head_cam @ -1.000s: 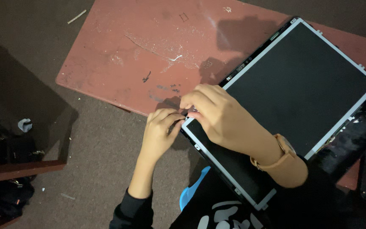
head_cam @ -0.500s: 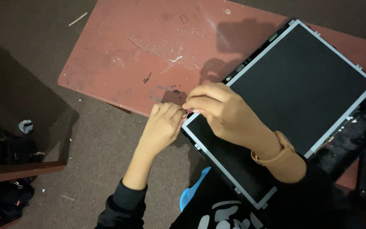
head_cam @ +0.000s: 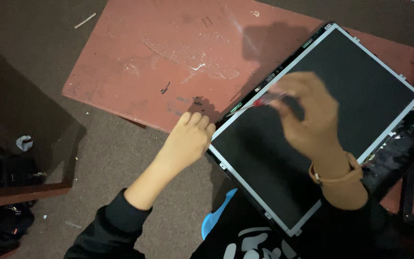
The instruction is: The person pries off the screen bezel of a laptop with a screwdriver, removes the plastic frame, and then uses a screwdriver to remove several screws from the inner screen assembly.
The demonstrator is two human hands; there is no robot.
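Single head-worn view, looking steeply down, close above red table (head_cam: 135, 62), display panel (head_cam: 341, 96)

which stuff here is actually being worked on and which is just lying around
In use:
- flat black display panel with silver metal frame
- slim red-handled screwdriver in the right hand
- left hand at the panel's corner

Lying about:
- worn red wooden table
- crumpled white scrap
- pale stick on the floor

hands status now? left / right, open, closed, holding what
Left hand: fingers curled, holding nothing, resting at the display panel corner.
Right hand: closed on a small red-handled screwdriver, motion-blurred above the panel.
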